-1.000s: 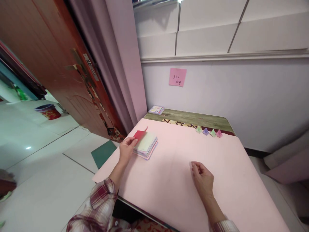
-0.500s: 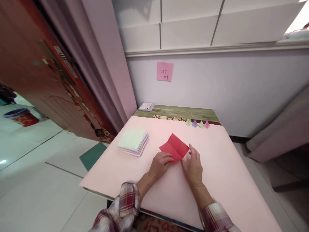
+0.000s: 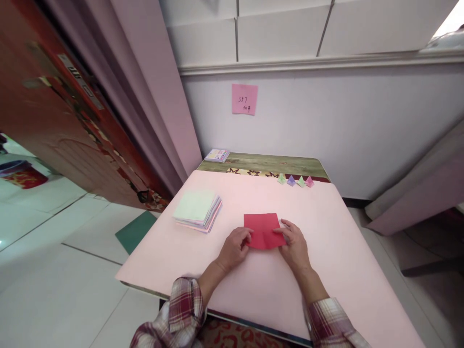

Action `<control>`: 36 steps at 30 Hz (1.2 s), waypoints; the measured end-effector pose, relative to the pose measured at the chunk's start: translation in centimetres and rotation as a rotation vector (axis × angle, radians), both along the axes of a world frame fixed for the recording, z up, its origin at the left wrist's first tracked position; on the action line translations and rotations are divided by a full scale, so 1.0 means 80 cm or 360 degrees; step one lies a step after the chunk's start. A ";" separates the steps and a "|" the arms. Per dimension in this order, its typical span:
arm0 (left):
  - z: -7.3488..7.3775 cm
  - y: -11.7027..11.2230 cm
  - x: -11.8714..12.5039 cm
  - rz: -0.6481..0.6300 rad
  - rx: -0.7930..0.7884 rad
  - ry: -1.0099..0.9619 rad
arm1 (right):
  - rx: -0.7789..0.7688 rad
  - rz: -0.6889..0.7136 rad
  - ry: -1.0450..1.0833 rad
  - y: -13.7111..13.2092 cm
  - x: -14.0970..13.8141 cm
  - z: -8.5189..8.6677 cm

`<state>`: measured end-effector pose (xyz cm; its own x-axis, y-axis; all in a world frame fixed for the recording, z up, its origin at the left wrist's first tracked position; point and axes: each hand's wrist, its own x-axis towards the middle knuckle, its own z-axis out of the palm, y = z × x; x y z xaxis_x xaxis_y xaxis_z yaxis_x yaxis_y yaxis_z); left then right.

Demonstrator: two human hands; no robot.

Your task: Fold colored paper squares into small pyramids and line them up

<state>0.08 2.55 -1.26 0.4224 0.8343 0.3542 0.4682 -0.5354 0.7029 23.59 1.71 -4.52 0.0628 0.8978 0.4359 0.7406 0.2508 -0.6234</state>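
- Red paper square [image 3: 263,230] lies flat on the pink table cover [image 3: 326,251], near the middle of the table and a little toward its near edge, sides now roughly square to that edge.
- Change: half a second ago the sheet sat cornerwise, like a diamond, partly lifted; a second ago the left hand was drawing it off the stack. It is now turned and laid down.
- Left hand [image 3: 235,248]: fingers curled, tips pressed on the sheet's near left corner. No pinch seen.
- Right hand [image 3: 295,244]: fingers extended, resting on the sheet's right edge, holding it flat.
- Judgement: the sheet appears placed and squared, ready to be worked with both hands.
- Stack of pastel paper [image 3: 197,211], pale green on top, sits toward the left edge of the table, apart from the red sheet.
- Four small folded paper pieces [image 3: 295,181] stand in a row near the far edge.
- Small printed pack [image 3: 216,155] rests at the far left corner.
- Pink sticky note [image 3: 244,99] is on the wall above.
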 end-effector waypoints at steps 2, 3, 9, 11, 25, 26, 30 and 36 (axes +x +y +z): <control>-0.001 0.003 0.000 0.0081 0.0050 0.0038 | -0.0007 0.0000 0.0021 0.000 -0.001 0.002; -0.002 0.004 -0.001 0.0119 0.0068 0.0059 | -0.0005 0.0011 0.0038 0.000 -0.001 0.004; -0.007 0.012 0.000 0.0289 0.0080 0.0114 | -0.0052 -0.0053 0.0164 -0.003 -0.007 0.018; -0.005 0.014 0.003 0.0367 0.0070 0.0172 | -0.0093 -0.0129 0.0196 -0.003 -0.009 0.019; -0.001 0.031 0.030 0.0820 0.0062 0.0539 | -0.0110 -0.0404 -0.0086 0.003 -0.012 0.009; -0.002 0.031 0.030 0.0824 0.0075 0.0531 | -0.0103 -0.0382 -0.0142 0.004 -0.012 0.008; -0.003 0.027 0.031 0.0608 0.0232 0.0553 | -0.0101 -0.0339 -0.0294 0.006 -0.013 0.003; 0.005 0.018 0.035 0.0137 0.0306 0.0605 | -0.0125 -0.0320 -0.0298 0.008 -0.013 0.002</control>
